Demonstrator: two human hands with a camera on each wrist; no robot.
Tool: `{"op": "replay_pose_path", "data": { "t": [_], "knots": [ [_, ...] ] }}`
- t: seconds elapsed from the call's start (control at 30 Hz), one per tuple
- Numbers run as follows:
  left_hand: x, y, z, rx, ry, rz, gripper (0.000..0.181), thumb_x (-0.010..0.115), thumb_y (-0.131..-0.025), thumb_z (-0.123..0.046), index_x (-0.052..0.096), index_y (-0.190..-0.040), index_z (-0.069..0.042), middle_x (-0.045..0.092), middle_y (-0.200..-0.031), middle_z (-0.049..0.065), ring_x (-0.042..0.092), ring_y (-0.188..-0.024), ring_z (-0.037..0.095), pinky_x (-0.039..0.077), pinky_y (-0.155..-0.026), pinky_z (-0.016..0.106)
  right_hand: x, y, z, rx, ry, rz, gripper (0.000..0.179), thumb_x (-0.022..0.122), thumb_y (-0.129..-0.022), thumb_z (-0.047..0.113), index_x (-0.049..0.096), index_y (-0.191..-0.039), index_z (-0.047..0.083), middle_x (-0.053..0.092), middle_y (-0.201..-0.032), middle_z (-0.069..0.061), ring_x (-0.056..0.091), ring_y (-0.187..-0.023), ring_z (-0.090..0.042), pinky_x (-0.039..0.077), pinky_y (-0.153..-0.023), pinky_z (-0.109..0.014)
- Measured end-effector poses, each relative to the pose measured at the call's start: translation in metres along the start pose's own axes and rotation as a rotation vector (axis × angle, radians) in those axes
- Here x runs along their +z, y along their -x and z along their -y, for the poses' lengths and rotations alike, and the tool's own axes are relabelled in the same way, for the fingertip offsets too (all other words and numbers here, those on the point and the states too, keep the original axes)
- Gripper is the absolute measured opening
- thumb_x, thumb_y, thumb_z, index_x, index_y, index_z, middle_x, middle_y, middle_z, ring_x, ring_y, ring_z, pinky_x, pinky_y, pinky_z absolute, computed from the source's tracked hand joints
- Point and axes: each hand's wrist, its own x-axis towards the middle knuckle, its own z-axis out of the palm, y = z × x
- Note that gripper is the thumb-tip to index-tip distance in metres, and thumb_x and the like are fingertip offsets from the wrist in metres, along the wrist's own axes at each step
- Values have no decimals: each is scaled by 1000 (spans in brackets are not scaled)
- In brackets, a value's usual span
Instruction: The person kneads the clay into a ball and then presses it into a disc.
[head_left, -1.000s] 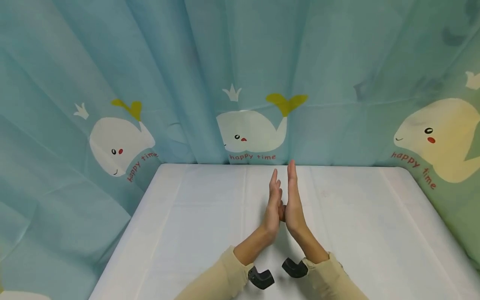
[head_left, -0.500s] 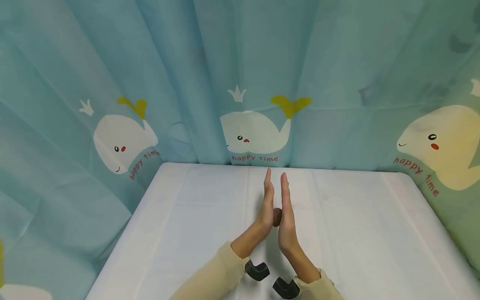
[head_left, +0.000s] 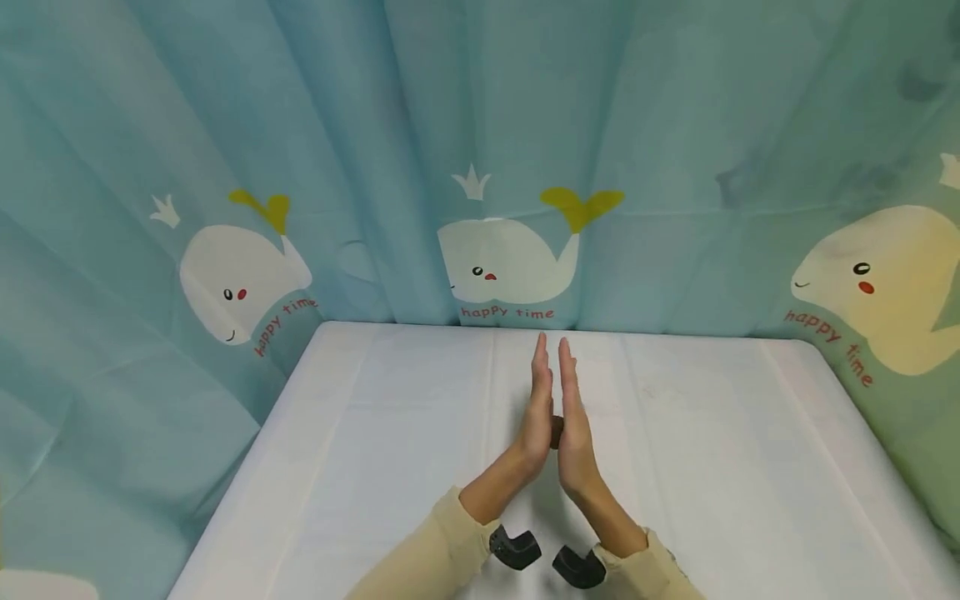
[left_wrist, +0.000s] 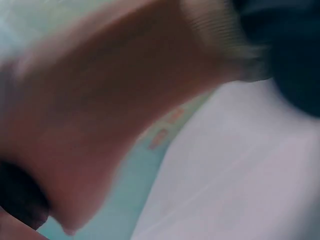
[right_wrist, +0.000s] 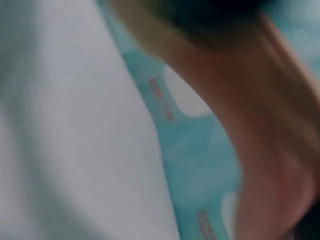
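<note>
In the head view, my left hand (head_left: 536, 429) and right hand (head_left: 576, 437) stand palm to palm over the table, fingers straight and pointing to the far edge. A small dark brown lump (head_left: 557, 432) is pressed between the two palms, mostly hidden by them. The left wrist view has the dark lump (left_wrist: 20, 192) at its lower left edge, against the blurred left palm (left_wrist: 75, 165). At the lower right edge of the right wrist view, a dark bit of the lump (right_wrist: 311, 222) shows beside the right palm (right_wrist: 275, 195).
Under the hands is a white table (head_left: 712, 450). A blue-green curtain (head_left: 660, 125) with printed whales hangs behind it and along its sides. Black wrist mounts (head_left: 515, 550) stick out from the beige sleeves (head_left: 427, 550).
My right hand has slid back toward me and left, then slightly forward again, against the left palm. The left hand's fingers have drawn closer together. The lump stays between the palms.
</note>
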Motion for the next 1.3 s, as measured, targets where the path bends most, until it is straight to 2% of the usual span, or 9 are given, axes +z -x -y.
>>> {"op": "replay_pose_path", "data": {
  "t": [0.2,0.33,0.43,0.73,0.8,0.97,1.13,1.2,1.3],
  "knots": [
    [10,15,-6,-41,11,73,59,14,-112,-47,-1,-167,-30,23,-165,8,45,-78,14,37,-82,23,-19,-19,-4,74,-119,-88,52,11,-113,42,4,-165,40,0,-170,19,-4,-154,-1,-3,-124,-40],
    [4,5,-7,-70,74,-15,61,17,-111,-50,3,-167,-31,26,-164,11,54,-123,22,34,-111,38,-7,-7,-4,32,-13,-29,54,9,-113,38,3,-166,31,1,-171,13,-6,-156,-9,-4,-124,-48],
    [-6,-6,0,-37,24,-84,59,15,-112,-47,4,-167,-30,1,-172,-1,3,-157,21,2,-125,52,6,6,0,-7,81,15,55,11,-113,35,6,-167,26,4,-172,7,-7,-157,-17,-6,-122,-58],
    [-2,6,8,106,-116,84,61,12,-112,-46,-2,-167,-25,-3,-172,-5,7,-155,16,14,-121,51,-12,-16,-17,180,-177,-60,53,12,-111,50,0,-163,46,0,-171,14,-3,-154,-2,2,-124,-40],
    [-2,7,0,135,-97,91,61,11,-111,-45,-4,-167,-24,-5,-172,-5,1,-156,15,5,-124,51,-13,-17,-23,219,-220,-53,55,11,-111,53,-3,-163,46,-3,-172,11,24,-148,-4,30,-111,-28],
    [-11,-8,-5,190,-125,79,60,9,-112,-39,-7,-166,-17,-8,-172,1,-8,-157,19,-4,-124,54,2,1,-29,182,-204,7,55,5,-111,48,-2,-165,38,1,-172,7,31,-144,-3,38,-101,-21],
    [-22,-20,19,118,-206,50,60,7,-112,-43,-6,-166,-19,-5,-173,-2,-4,-156,14,2,-124,51,7,6,-10,52,-94,25,54,9,-113,39,1,-166,35,0,-172,10,-4,-157,-13,1,-122,-54],
    [-22,-17,27,91,-196,88,62,7,-111,-48,-6,-166,-21,-5,-173,-1,40,-142,18,33,-114,45,2,-1,-8,41,-63,13,53,10,-113,39,1,-165,37,0,-172,11,-4,-157,-13,-2,-122,-57],
    [-16,-8,29,90,-161,158,64,8,-110,-52,-7,-166,-24,-7,-173,0,46,-129,12,40,-102,36,-11,-17,-18,90,-83,-28,52,12,-113,43,1,-163,44,0,-170,16,-4,-156,-7,-4,-123,-51]
  ]
}}
